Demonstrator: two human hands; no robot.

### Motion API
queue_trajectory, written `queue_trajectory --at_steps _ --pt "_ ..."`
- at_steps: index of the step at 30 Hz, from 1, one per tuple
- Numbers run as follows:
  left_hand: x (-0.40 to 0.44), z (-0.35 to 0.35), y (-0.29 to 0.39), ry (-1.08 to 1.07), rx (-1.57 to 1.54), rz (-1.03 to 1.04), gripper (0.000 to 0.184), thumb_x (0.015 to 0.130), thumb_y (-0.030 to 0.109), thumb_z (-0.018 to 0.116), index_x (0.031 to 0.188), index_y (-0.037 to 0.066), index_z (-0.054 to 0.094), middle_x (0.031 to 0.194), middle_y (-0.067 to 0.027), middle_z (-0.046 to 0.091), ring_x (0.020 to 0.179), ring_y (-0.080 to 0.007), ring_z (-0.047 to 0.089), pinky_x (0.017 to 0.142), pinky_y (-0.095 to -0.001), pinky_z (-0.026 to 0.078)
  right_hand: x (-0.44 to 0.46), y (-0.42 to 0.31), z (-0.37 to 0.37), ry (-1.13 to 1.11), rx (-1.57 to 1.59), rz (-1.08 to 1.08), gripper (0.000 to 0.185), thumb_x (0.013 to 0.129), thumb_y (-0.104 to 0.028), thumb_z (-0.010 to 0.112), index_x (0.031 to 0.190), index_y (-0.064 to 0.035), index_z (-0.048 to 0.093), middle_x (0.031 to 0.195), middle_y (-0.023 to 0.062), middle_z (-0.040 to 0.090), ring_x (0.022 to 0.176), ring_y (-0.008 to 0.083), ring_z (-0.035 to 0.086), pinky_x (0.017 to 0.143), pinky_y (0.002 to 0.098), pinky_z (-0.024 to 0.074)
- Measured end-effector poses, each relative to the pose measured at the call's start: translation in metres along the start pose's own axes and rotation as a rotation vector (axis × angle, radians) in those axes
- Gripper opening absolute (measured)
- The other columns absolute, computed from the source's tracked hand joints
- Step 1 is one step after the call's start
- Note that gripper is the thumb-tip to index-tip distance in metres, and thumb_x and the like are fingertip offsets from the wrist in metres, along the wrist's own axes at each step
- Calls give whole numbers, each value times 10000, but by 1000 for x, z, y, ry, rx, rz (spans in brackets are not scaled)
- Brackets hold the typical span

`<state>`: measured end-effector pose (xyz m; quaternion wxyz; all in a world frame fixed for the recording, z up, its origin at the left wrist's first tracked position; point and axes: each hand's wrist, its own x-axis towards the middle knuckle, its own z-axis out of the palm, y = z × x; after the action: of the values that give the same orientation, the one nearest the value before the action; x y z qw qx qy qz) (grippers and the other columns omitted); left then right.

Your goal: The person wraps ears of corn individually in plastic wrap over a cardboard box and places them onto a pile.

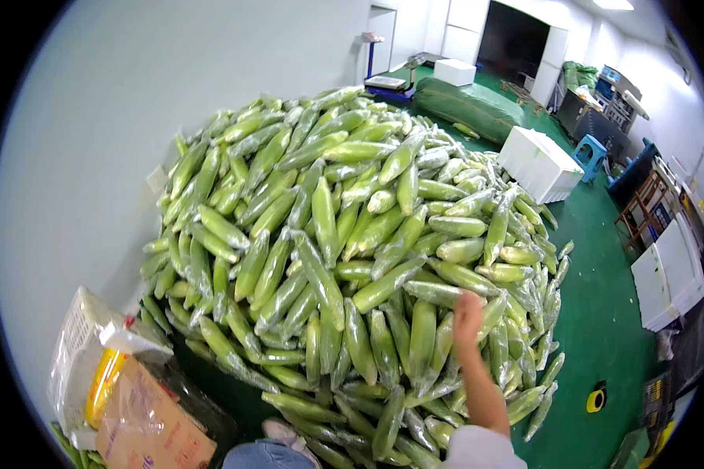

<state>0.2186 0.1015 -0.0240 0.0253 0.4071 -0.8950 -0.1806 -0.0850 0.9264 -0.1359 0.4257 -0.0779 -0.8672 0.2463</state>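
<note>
A large heap of corn ears (325, 223) in green husks, many of them in clear plastic wrap, fills the middle of the view. My right hand (468, 320) reaches over the right front of the heap, seen edge-on, with its fingers stretched out. Just behind its fingertips lies a wrapped corn ear (432, 293). Whether the fingers touch that ear, I cannot tell. No ear is visibly lifted. My left hand is outside the picture.
At the lower left stand a white plastic crate (72, 367) and a cardboard box (152, 422). A white foam box (538, 164) rests against the heap's right rear. Behind are a platform scale (387, 81) and a big green sack (469, 109). A blue stool (590, 152) is farther right.
</note>
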Motion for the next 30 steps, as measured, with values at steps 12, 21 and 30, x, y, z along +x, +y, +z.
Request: queue_trajectory --at_steps 12,21,30 --pt "-53 145 -20 -149 -390 10 460 966 335 457 1273 10 566 1175 -203 620 1003 -277 620 858 -377 488 -360 -209 -52 -2031 210 176 391 924 -392 499 1118 -86 646 1072 182 664 993 389 623 831 461 490" --pt "-86 256 -76 -407 -799 -326 453 973 318 448 1276 1 559 1182 -200 619 1009 -268 622 866 -375 490 -397 -184 -58 -2203 57 129 411 900 -426 500 1075 -92 664 1017 189 683 952 391 644 789 477 501" --pt "-167 251 -146 -363 -1059 -540 445 980 301 438 1278 -9 553 1188 -198 618 1014 -260 623 875 -373 492 -419 -166 -83 -2178 22 -19 412 885 -424 510 1072 -91 665 1025 189 684 956 388 646 780 477 503"
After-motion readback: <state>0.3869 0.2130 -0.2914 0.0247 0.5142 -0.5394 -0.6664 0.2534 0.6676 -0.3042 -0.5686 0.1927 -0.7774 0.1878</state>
